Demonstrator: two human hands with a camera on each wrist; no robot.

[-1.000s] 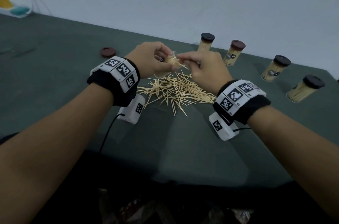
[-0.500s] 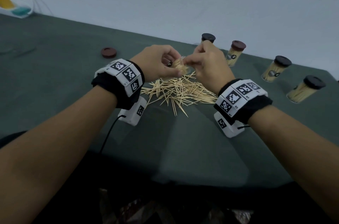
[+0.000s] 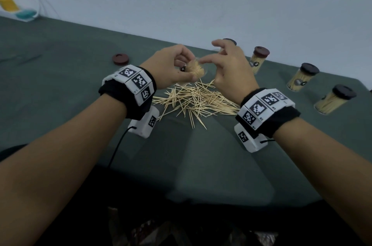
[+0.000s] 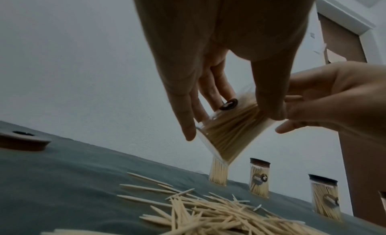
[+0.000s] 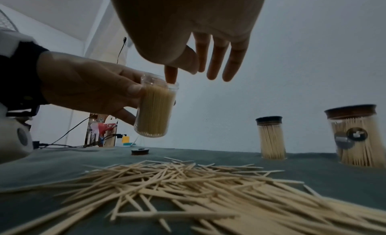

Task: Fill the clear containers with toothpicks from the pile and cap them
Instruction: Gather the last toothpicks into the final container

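My left hand (image 3: pixel 171 68) grips a clear container (image 3: pixel 196 69) packed with toothpicks, uncapped, held above the pile (image 3: pixel 197 100). In the right wrist view the container (image 5: pixel 155 106) hangs upright above the table, and in the left wrist view the container (image 4: pixel 231 129) is tilted. My right hand (image 3: pixel 227 64) hovers at its mouth with fingers spread; the index fingertip (image 5: pixel 171 75) touches the rim or the toothpick tips. Nothing is held in the right hand. A loose brown cap (image 3: pixel 120 59) lies on the cloth to the left.
Several capped containers full of toothpicks stand along the back right: one (image 3: pixel 258 58), another (image 3: pixel 302 78), a third (image 3: pixel 334 101). The table (image 3: pixel 60 54) has a dark green cloth. A wall runs close behind. A cable (image 3: pixel 116 149) trails from the left wrist camera.
Both hands lifted slightly. My right hand released the toothpicks it was feeding in and spread its fingers, leaving only the index finger at the container's mouth.
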